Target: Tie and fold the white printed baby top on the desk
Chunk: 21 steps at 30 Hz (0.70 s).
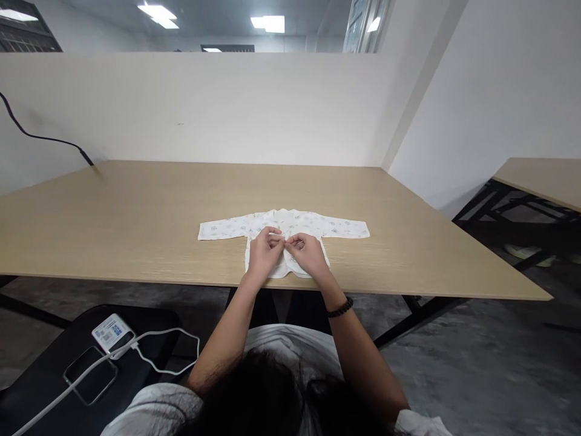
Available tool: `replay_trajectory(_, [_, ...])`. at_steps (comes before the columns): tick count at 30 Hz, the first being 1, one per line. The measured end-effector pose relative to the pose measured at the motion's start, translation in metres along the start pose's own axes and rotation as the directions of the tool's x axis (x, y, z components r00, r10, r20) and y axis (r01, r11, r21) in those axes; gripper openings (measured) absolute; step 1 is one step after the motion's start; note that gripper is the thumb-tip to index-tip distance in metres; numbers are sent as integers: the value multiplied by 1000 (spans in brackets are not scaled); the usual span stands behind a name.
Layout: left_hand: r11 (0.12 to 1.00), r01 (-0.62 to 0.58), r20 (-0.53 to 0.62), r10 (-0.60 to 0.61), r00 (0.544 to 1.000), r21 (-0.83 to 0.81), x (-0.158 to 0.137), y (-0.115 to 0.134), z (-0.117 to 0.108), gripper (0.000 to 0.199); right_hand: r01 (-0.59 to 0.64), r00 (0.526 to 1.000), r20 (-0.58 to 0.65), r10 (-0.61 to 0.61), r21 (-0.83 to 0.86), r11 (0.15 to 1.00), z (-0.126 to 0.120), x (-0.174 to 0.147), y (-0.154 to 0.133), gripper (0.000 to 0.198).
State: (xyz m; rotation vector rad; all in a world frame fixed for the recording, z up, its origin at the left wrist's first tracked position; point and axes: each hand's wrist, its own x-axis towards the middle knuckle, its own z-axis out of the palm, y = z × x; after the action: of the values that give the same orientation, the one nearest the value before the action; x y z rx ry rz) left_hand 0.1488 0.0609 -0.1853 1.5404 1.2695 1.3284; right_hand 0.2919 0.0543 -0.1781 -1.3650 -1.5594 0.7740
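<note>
A small white long-sleeved baby shirt (290, 219) with a faint print lies spread on the table, its sleeves stretched out to both sides. My left hand (267, 248) and my right hand (305, 249) meet over the middle of its front. The fingertips of each are pinched on the fabric along the centre line, close together. Whatever fastening may sit between the fingertips is too small and covered to make out. The shirt's lower hem reaches near the table's front edge.
The wooden table (149, 194) backs onto a white partition (245, 109). A black cable (49, 139) comes down at the left. On a black chair (149, 318) lie a white device (112, 334) with a white cable and a clear-looking phone case (91, 375). Another table (544, 178) stands right.
</note>
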Motion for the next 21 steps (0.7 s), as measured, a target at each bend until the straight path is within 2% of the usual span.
replay_trajectory(4, [999,37,-22,-37,999,-3,2,-2,-1,24,83,995,-61,-84,-7,996,3,-4,-3,10])
replay_trajectory(7, [994,53,-28,-56,998,-97,4,-4,-2,25,121,991,-58,-119,38,992,4,-7,-3,9])
replay_trajectory(10, [975,83,22,-80,997,-208,6,-4,-3,22,131,989,-72,-126,71,989,6,-9,-4,8])
replay_trajectory(14, [974,103,70,-90,993,-203,10,-3,-5,16,143,988,-67,-139,52,988,9,-9,-5,6])
replay_trajectory(17, [982,90,84,-77,993,-168,12,-5,-2,12,33,999,1,-33,159,987,9,-7,-2,6])
replay_trajectory(19, [986,78,90,-66,994,-145,10,-6,-1,11,-60,994,102,35,256,965,7,-5,3,9])
replay_trajectory(21, [997,36,101,-29,994,-67,5,-6,-4,10,-98,975,216,45,243,965,2,-1,9,13])
